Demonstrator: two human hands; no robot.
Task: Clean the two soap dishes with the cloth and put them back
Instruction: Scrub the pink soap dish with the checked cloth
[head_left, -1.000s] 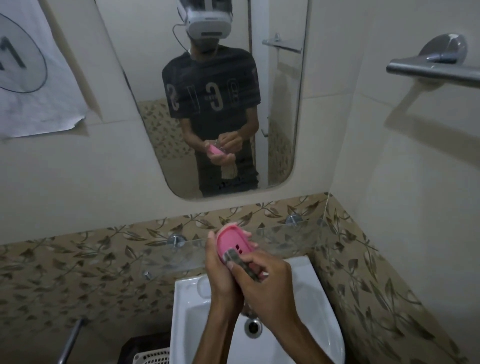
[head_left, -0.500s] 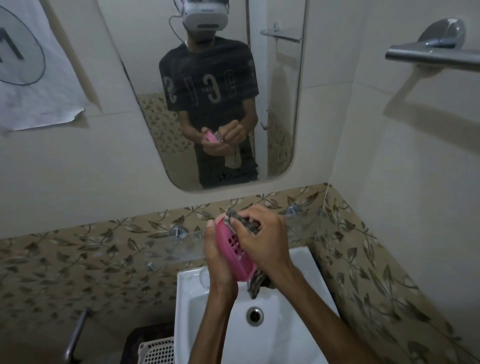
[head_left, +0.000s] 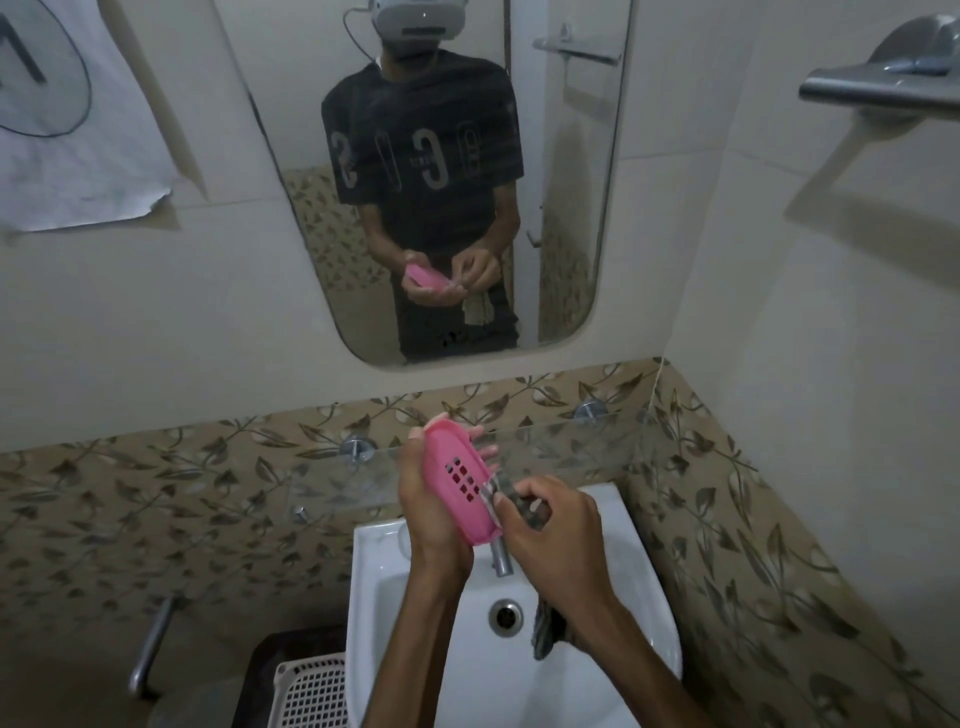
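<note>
My left hand (head_left: 431, 506) holds a pink soap dish (head_left: 457, 483) tilted on edge above the sink, its slotted inside turned toward me. My right hand (head_left: 550, 525) is closed on a grey cloth (head_left: 545, 631) and presses a bunched corner of it against the dish's lower right rim. The rest of the cloth hangs below my right wrist over the basin. Only this one soap dish is in view.
A white sink (head_left: 639, 613) with a drain (head_left: 505, 616) and tap (head_left: 501, 558) lies below my hands. A glass shelf (head_left: 571, 452) runs along the leaf-patterned tiles. A mirror (head_left: 566, 208) hangs above. A white basket (head_left: 311, 691) stands lower left, a metal rail (head_left: 878, 88) upper right.
My right hand with the cloth has slid from the dish's top edge down to its lower right end. The dish has turned so its slotted inside faces me more.
</note>
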